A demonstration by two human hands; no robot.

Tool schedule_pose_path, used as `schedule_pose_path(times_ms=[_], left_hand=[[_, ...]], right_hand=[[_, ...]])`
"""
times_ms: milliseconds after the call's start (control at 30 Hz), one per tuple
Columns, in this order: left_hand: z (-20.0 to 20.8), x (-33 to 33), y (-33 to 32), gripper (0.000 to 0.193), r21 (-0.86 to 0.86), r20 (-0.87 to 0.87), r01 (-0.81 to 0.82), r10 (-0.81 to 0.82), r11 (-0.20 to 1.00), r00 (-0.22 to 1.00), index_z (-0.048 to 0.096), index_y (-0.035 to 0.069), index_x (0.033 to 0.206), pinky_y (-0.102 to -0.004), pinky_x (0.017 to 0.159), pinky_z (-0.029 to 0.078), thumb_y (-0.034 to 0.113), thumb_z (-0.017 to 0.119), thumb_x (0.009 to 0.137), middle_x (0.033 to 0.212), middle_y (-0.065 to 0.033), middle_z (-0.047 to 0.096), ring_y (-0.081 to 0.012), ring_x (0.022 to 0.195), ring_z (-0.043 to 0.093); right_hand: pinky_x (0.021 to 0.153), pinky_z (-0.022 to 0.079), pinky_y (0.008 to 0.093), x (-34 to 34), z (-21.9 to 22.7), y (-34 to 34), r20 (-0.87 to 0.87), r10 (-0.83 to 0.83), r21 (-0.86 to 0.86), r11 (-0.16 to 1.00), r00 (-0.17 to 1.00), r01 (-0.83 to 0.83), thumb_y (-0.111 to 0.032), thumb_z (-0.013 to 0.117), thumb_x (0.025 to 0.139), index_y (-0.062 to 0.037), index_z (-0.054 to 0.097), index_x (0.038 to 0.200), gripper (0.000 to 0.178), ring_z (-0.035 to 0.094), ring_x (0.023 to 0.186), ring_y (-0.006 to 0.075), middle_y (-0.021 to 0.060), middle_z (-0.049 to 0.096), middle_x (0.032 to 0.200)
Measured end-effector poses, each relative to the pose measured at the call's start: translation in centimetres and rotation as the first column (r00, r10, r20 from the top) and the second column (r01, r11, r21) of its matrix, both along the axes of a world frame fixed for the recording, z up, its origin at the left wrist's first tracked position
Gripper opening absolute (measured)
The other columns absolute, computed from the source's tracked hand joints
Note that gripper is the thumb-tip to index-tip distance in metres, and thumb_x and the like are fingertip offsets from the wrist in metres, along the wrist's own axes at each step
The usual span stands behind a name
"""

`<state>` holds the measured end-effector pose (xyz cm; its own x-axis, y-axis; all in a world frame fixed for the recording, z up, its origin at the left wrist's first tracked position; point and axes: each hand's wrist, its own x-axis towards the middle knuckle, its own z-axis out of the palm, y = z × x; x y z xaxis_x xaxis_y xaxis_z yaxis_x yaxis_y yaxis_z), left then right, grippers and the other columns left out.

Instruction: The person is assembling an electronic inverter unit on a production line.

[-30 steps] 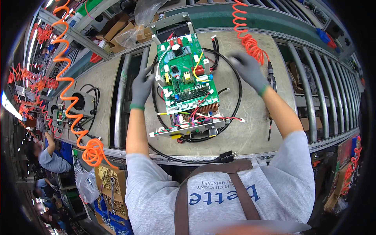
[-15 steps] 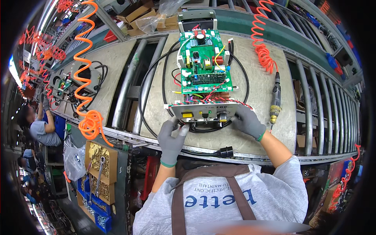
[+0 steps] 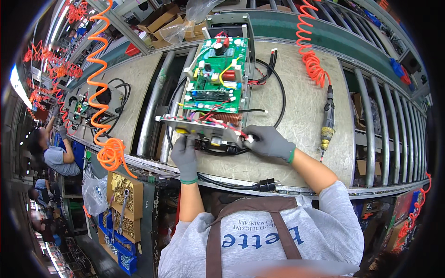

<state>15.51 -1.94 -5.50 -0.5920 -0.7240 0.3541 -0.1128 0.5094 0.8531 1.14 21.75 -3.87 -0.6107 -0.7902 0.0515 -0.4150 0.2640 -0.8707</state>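
An electronic unit stands on the worktable, its green circuit board [image 3: 215, 76] facing up, with a copper coil [image 3: 228, 117] near its front. Its grey front panel [image 3: 204, 128], slightly blurred, carries a yellow switch and a knob and is skewed to the left. My left hand [image 3: 185, 157], in a grey glove, has its fingers closed on the panel's lower edge under the switch. At the panel's right end, my gloved right hand [image 3: 271, 142] pinches a white wire connector [image 3: 251, 138] with red wires beside it. Part of the fingertips is hidden.
A black power cable loops round the unit; its plug [image 3: 267, 185] lies at the table's front edge. To the right lies an electric screwdriver [image 3: 328, 118] on an orange coiled hose. Metal rollers [image 3: 368, 125] flank the table. Screw boxes [image 3: 132, 199] stand lower left; a co-worker [image 3: 60, 155] works beyond.
The unit has shifted left and turned slightly, its front panel swinging left. Both my hands moved left with it, and my right hand now pinches at the connector by the panel's end.
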Motion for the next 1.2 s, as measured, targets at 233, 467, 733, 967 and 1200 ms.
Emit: schedule_pose_path(times_ms=[233,467,733,967,1200], left_hand=[[3.7,2.7,6.8,0.021,0.134,0.149,0.088,-0.108,0.987,0.983,0.063,-0.004,0.106,-0.0270,0.065,0.049,0.006,0.054,0.090,0.079,-0.0049,0.067,-0.0131,0.069,0.062],[3.7,-1.2,7.9,0.037,0.274,0.275,0.270,-0.344,0.923,0.898,0.057,0.001,0.126,-0.0212,0.046,0.040,0.020,0.057,0.094,0.071,-0.0076,0.066,-0.0064,0.053,0.055],[5.8,-3.2,6.8,0.038,0.651,0.201,0.261,-0.493,0.713,0.847,0.059,-0.002,0.111,-0.0189,0.040,0.030,0.031,0.057,0.093,0.055,0.0012,0.046,-0.0052,0.044,0.040],[4.5,-3.2,7.6,0.021,0.741,0.019,0.237,-0.373,0.629,0.928,0.059,-0.002,0.108,-0.0178,0.038,0.026,0.012,0.054,0.093,0.059,0.0047,0.044,-0.0024,0.043,0.036],[4.5,-3.5,8.1,0.018,0.717,0.066,0.177,-0.319,0.674,0.946,0.060,0.000,0.106,-0.0181,0.036,0.027,0.012,0.056,0.092,0.060,0.0044,0.048,-0.0024,0.041,0.038]], right_hand=[[0.069,0.050,0.0380,-0.8,-0.5,-0.9,0.088,0.035,-0.020,0.999,0.996,-0.034,-0.025,0.064,0.083,-0.0121,0.062,0.111,0.031,0.064,0.075,0.0277,0.0146,0.063,0.081],[0.061,0.049,0.0334,-1.4,-1.4,-1.2,0.159,0.034,-0.051,0.998,0.987,-0.026,-0.021,0.068,0.081,-0.0114,0.063,0.111,0.032,0.061,0.065,0.0208,0.0106,0.061,0.073],[0.068,0.052,0.0408,-0.2,-1.5,-1.2,0.037,0.029,-0.080,0.996,0.999,-0.026,-0.024,0.064,0.082,-0.0125,0.062,0.110,0.030,0.065,0.076,0.0324,0.0142,0.065,0.082],[0.060,0.050,0.0380,0.2,-0.1,-1.9,-0.133,-0.105,0.016,0.994,0.986,0.108,-0.019,0.067,0.079,-0.0127,0.063,0.107,0.028,0.063,0.065,0.0262,0.0102,0.063,0.077],[0.058,0.050,0.0362,-1.8,-0.1,-3.0,-0.199,-0.101,-0.155,0.985,0.975,0.070,-0.020,0.069,0.079,-0.0127,0.063,0.110,0.033,0.062,0.063,0.0256,0.0099,0.062,0.074]])
